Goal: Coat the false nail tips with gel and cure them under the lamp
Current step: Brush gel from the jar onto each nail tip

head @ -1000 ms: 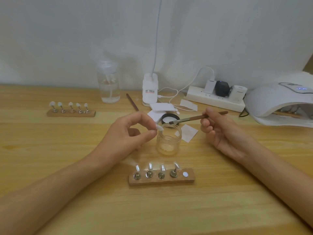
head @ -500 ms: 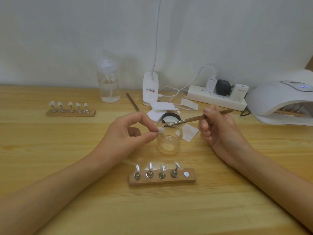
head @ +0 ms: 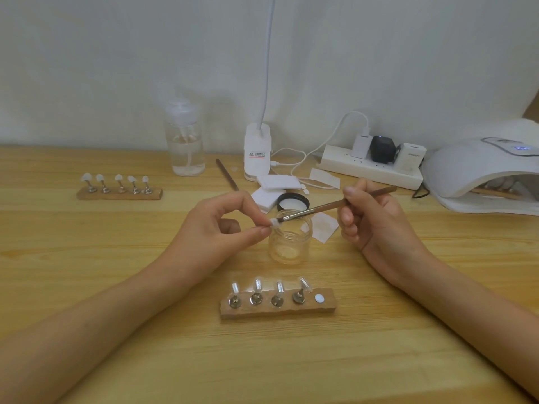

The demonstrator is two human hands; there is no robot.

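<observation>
My left hand [head: 221,228] pinches a small white nail tip [head: 274,222] between thumb and forefinger, just above the rim of a clear glass gel jar [head: 288,243]. My right hand [head: 370,217] grips a brown brush [head: 338,206] whose bristles touch the nail tip. In front of the jar lies a wooden holder [head: 278,304] with several nail tips on metal stands and one bare magnet at its right end. A second wooden holder [head: 119,189] with several tips sits at the far left. The white curing lamp [head: 481,170] stands at the right, with a holder partly visible inside.
A clear pump bottle [head: 185,147], a white desk-lamp base [head: 258,154], a power strip [head: 370,169] with plugs and cables, white pads [head: 277,183], the black jar lid [head: 292,203] and a spare brush [head: 227,174] crowd the back of the wooden table [head: 291,360].
My right hand moved the brush leftward, from over the jar until its bristles met the nail tip. My left hand stayed almost still with the tip.
</observation>
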